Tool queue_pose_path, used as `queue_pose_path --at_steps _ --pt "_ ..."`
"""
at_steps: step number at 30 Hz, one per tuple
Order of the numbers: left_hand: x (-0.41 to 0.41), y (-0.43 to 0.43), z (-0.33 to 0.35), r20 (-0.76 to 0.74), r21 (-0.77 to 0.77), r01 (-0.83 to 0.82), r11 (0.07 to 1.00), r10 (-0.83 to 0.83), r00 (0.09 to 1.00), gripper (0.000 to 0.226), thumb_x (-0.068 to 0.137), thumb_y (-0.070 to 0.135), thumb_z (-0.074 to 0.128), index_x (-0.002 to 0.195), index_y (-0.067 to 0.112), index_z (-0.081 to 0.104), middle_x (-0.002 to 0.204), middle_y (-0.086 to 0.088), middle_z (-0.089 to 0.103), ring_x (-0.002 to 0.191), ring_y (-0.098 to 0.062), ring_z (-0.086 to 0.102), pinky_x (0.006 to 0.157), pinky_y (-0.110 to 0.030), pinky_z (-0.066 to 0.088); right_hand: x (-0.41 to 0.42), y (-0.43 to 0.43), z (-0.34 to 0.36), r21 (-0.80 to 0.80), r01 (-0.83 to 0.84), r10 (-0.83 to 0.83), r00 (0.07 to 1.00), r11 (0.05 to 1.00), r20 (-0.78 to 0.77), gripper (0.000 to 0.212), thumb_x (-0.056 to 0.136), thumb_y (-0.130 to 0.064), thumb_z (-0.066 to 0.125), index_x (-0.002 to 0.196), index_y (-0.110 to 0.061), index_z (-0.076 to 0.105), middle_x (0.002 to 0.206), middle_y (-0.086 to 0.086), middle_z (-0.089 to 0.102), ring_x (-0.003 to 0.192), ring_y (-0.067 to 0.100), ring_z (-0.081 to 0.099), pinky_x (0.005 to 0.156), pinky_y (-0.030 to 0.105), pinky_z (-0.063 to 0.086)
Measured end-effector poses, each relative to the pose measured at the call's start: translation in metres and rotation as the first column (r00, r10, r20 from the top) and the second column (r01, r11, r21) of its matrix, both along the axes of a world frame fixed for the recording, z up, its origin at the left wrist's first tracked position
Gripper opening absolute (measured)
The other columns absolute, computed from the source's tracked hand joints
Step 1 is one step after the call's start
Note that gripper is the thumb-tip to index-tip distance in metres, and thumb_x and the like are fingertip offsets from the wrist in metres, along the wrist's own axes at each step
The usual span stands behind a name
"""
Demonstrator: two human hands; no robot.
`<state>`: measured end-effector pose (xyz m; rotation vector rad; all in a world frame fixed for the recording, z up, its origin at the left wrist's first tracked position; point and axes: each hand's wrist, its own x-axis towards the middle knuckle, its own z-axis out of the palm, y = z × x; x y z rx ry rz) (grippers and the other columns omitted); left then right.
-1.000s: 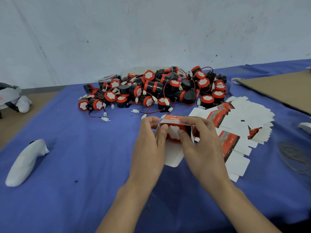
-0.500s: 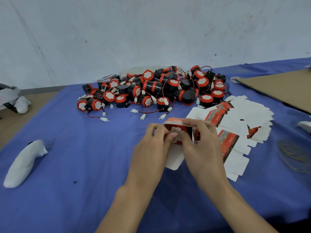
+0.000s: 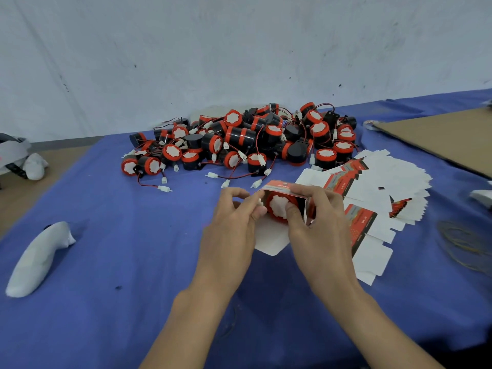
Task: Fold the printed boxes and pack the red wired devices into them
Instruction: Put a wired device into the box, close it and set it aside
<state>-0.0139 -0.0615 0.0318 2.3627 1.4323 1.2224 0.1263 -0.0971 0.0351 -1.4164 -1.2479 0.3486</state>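
I hold a printed box (image 3: 282, 188) above the blue table, its open end facing me with a white flap (image 3: 271, 239) hanging down. Inside it sits a red wired device (image 3: 279, 206), white face towards me. My right hand (image 3: 316, 225) grips the box from the right, thumb pressing the device's face. My left hand (image 3: 234, 222) pinches the device's small white connector (image 3: 260, 204) at the box's left edge. A pile of red and black wired devices (image 3: 247, 139) lies behind. Flat printed boxes (image 3: 372, 198) are fanned out to the right.
A white padded object (image 3: 40, 257) lies on the blue cloth (image 3: 119, 235) at the left. A brown cardboard sheet (image 3: 447, 134) covers the far right corner. Thin looped wires (image 3: 466, 243) lie at the right edge. A grey wall rises behind the table.
The box has turned so its open end faces me and the device inside shows. My left hand has shifted to the white connector at the box's left edge.
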Motion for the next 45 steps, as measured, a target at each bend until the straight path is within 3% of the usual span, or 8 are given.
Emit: queue_pose_path --at_steps 6,11,19,27,33,38,42,45 --pt "0.001 0.002 0.005 0.068 0.106 -0.141 0.984 0.135 0.989 0.030 0.098 0.043 0.043 0.113 0.027 0.062 0.108 0.013 0.049 0.095 -0.010 0.055 0.057 -0.036 0.053 -0.009 -0.002 -0.002 0.115 0.057 -0.080 0.975 0.992 0.207 0.027 0.097 -0.025 0.062 0.123 -0.030 0.059 0.132 -0.009 0.037 0.103 0.006 0.052 0.075 0.020 0.050" --pt "0.002 -0.002 0.006 0.307 0.019 -0.185 0.983 0.170 0.936 0.020 0.098 0.046 0.051 0.115 0.043 0.043 0.101 0.020 0.053 0.089 -0.003 0.053 0.068 -0.035 0.052 -0.016 -0.005 -0.003 0.174 0.052 -0.098 0.959 0.983 0.268 0.030 0.095 -0.025 0.064 0.124 -0.027 0.059 0.136 -0.002 0.039 0.109 0.005 0.050 0.071 0.008 0.041" --pt "0.000 0.001 0.000 0.130 0.062 -0.078 0.995 0.070 0.989 0.030 0.100 0.034 0.041 0.117 0.025 0.063 0.129 0.016 0.050 0.110 -0.009 0.054 0.068 -0.040 0.054 -0.015 -0.003 -0.005 0.083 0.055 -0.057 0.998 0.995 0.025 0.025 0.097 -0.029 0.061 0.120 -0.040 0.057 0.128 -0.012 0.040 0.099 0.000 0.051 0.071 0.013 0.045" --pt "-0.003 -0.003 0.008 0.322 -0.174 -0.089 0.981 0.142 0.936 0.010 0.098 0.053 0.051 0.093 0.057 0.045 0.092 0.031 0.060 0.087 0.006 0.059 0.064 -0.024 0.045 -0.021 -0.006 -0.003 0.115 0.054 -0.066 0.992 0.992 0.105 0.024 0.095 -0.037 0.055 0.119 -0.036 0.057 0.130 -0.011 0.039 0.100 0.008 0.056 0.068 0.013 0.044" --pt "-0.004 -0.007 0.009 -0.032 0.208 -0.225 0.952 0.236 0.971 0.009 0.098 0.029 0.059 0.098 0.023 0.065 0.109 0.010 0.063 0.088 -0.015 0.063 0.047 -0.034 0.046 -0.021 -0.006 -0.005 0.114 0.063 -0.074 0.992 0.992 0.098 0.024 0.096 -0.042 0.053 0.118 -0.037 0.058 0.131 -0.010 0.038 0.101 0.008 0.055 0.069 0.013 0.045" --pt "-0.007 -0.006 0.005 -0.136 0.174 -0.166 0.971 0.191 0.972 0.023 0.094 0.014 0.067 0.111 0.029 0.069 0.114 0.007 0.065 0.096 -0.020 0.064 0.049 -0.033 0.048 -0.015 -0.003 -0.006 0.055 0.079 -0.082 0.995 0.995 0.057 0.021 0.097 -0.038 0.062 0.118 -0.039 0.059 0.127 -0.013 0.038 0.097 0.007 0.057 0.072 0.019 0.049" --pt "-0.013 0.000 0.004 -0.015 0.046 -0.169 0.985 0.170 0.985 0.012 0.101 0.027 0.053 0.094 0.036 0.058 0.096 0.020 0.057 0.083 -0.004 0.054 0.054 -0.027 0.041 -0.016 -0.003 -0.007 0.009 0.003 -0.004 0.996 1.000 0.089 0.022 0.096 -0.035 0.061 0.116 -0.044 0.057 0.124 -0.016 0.039 0.096 0.000 0.054 0.065 0.011 0.043" --pt "-0.017 0.006 0.004 0.108 -0.065 -0.175 0.982 0.182 0.977 0.015 0.100 0.028 0.054 0.091 0.039 0.049 0.089 0.023 0.056 0.088 0.009 0.052 0.058 -0.023 0.040 -0.021 -0.004 -0.010 0.001 -0.068 0.068 0.991 0.998 0.119 0.026 0.096 -0.033 0.062 0.117 -0.046 0.055 0.124 -0.020 0.039 0.104 -0.008 0.049 0.065 0.008 0.042"
